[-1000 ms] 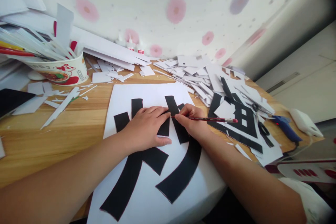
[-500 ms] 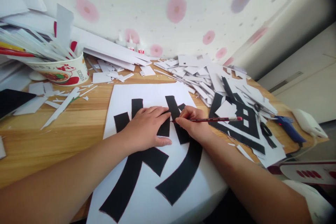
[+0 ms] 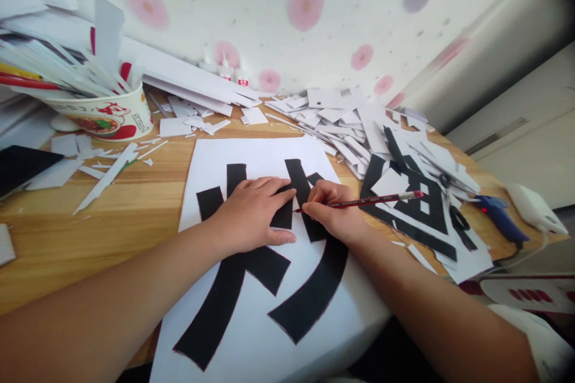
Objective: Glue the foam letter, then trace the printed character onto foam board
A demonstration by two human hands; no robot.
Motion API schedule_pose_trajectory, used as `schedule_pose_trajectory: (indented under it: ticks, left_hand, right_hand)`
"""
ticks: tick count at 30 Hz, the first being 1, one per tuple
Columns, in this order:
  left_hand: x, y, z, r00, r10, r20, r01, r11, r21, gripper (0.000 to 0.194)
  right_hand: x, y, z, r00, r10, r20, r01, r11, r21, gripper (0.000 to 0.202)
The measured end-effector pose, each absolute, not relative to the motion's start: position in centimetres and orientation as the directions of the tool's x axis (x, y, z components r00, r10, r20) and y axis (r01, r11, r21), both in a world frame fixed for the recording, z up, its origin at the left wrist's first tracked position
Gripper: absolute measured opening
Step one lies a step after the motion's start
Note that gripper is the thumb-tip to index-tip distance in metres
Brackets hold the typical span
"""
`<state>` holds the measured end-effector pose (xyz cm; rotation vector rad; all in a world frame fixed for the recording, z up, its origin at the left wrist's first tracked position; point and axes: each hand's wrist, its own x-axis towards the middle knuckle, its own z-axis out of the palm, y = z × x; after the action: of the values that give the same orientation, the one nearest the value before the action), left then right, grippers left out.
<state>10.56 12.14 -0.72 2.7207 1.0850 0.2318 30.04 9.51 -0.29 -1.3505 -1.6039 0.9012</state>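
A large white sheet (image 3: 251, 341) lies on the wooden table, with black cut-out character pieces (image 3: 215, 311) on top of it. My left hand (image 3: 251, 215) rests flat on the black pieces, fingers spread, covering part of them. Between the fingers of my right hand (image 3: 330, 206) is a dark red pencil (image 3: 368, 201), held slanted low. Its tip touches or nearly touches the edge of the black piece beside my left fingers. A separate black stroke (image 3: 309, 224) passes partly under my right hand, and a curved one (image 3: 314, 305) lies nearer to me.
A paper tub (image 3: 135, 111) with pens and white strips stands at the left. White offcuts (image 3: 332, 119) are heaped at the back. On the right lie another black cut-out (image 3: 426, 224), scissors (image 3: 458, 218), a blue glue gun (image 3: 501, 215) and a white box (image 3: 536, 206). Small glue bottles (image 3: 225, 69) stand by the wall.
The pencil tip has shifted slightly down along the edge of the black piece, and its rear end is tilted up a little more. My left hand stays pressed down. The view has moved slightly.
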Motion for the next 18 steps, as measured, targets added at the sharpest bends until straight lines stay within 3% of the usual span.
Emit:
schedule_pose_trajectory:
  ticks: [8,18]
  left_hand:
    - [10.55,12.21,-0.68,0.72,0.693,0.042,0.665,-0.705,0.246,0.089]
    - [10.51,12.32,-0.84,0.722,0.691,0.045,0.661,-0.707,0.251,0.091]
  right_hand:
    - [29.88,9.3,-0.19,-0.13,0.986,0.102,0.313,0.139,-0.939,0.021]
    - [29.96,8.96,-0.32,-0.227,0.968,0.105,0.223,0.156,-0.962,0.023]
